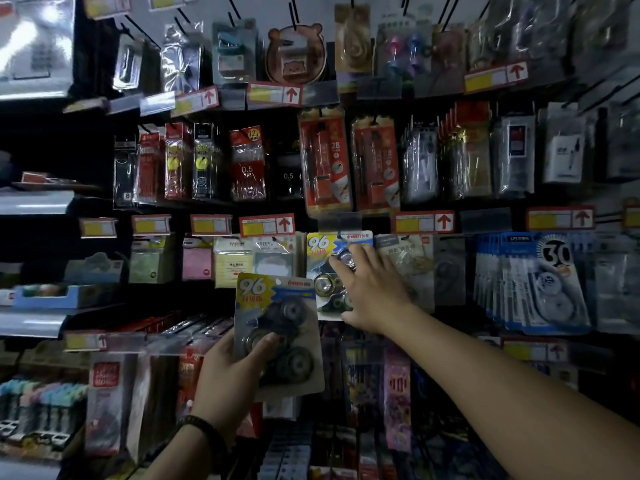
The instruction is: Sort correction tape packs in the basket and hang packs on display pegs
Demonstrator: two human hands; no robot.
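— Grip on the near side: what is being held?
— A correction tape pack (277,334) is being gripped by the left hand (232,379), with the thumb curled over its front, low and left of the peg row. The basket is not being shown.
— And farther in?
— A matching hung pack (327,268) is being touched by the right hand (372,289). The fingers are being spread almost straight across the blister, with the thumb at the lower edge, and nothing is being clasped.
— What is being risked?
— By judgement, the hung pack could be tipped off its peg if it is being pressed too firmly. The held pack's hang hole could also be missed, since the peg tip is being hidden by the card and the light is dim.
— What is being crowded around it?
— Sticky-note packs (232,261) are being displayed just left, a clear-fronted pack (405,258) just right, and blue packs (533,282) farther right. A price tag (266,225) is being carried just above the row. Red pencil packs (325,161) are being hung low over the peg, so any approach from above is being narrowed.
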